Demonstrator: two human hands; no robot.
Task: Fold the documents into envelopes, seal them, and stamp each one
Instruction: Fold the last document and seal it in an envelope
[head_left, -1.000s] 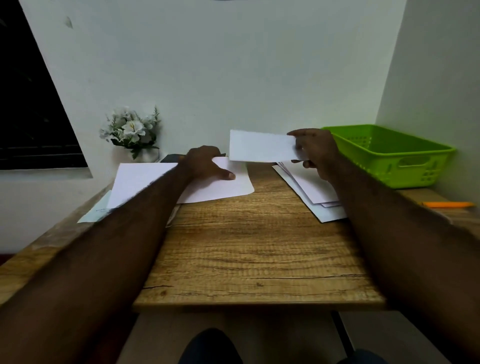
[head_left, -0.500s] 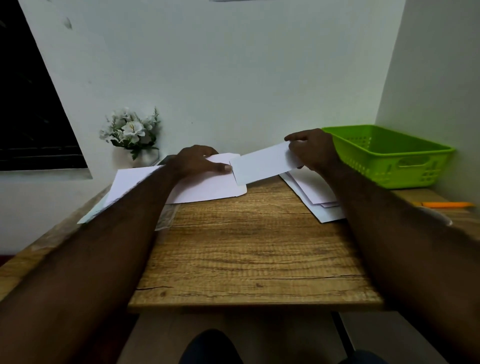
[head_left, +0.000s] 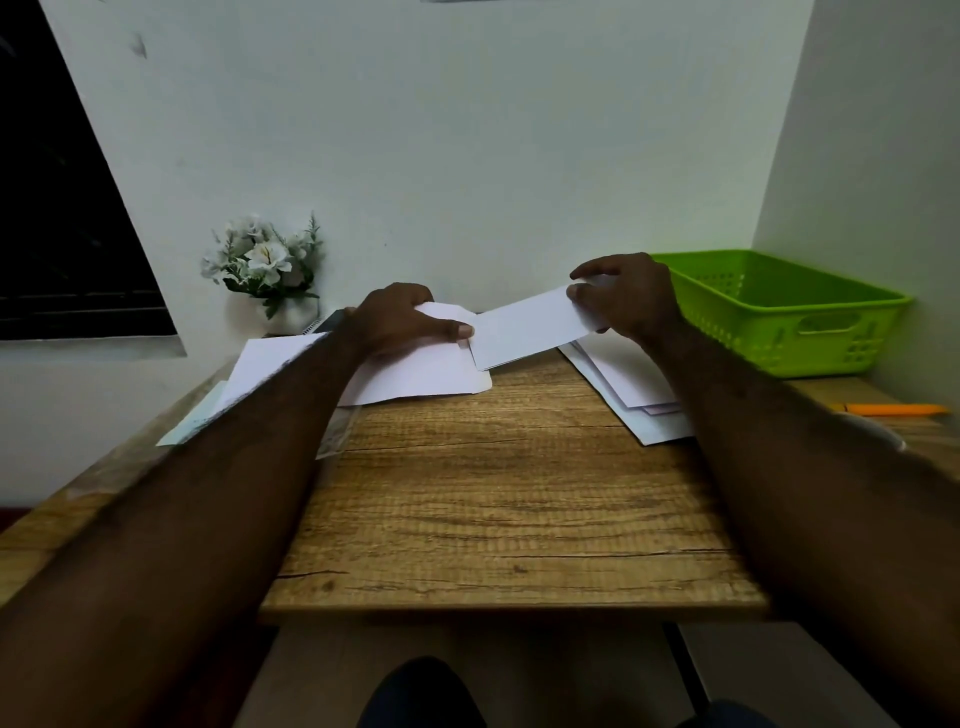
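Right hand (head_left: 631, 299) pinches the white paper (head_left: 524, 330) at its 2 o'clock end, fingers (head_left: 597, 267) curled over the edge. The long axis runs 2 to 8 o'clock, and the low end lies just beside the left thumb. Left hand (head_left: 400, 317) rests on a sheet (head_left: 415, 374) on the tabletop (head_left: 509, 493); whether it pinches or only presses, I cannot tell. The left hand is nearer the free end.

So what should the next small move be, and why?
Probably slide the white piece pinched by the right hand down and left onto the sheet the left hand holds: its lower corner sits by the left thumb while its right end is raised off the table. Whether it is an envelope or a folded document is unclear.
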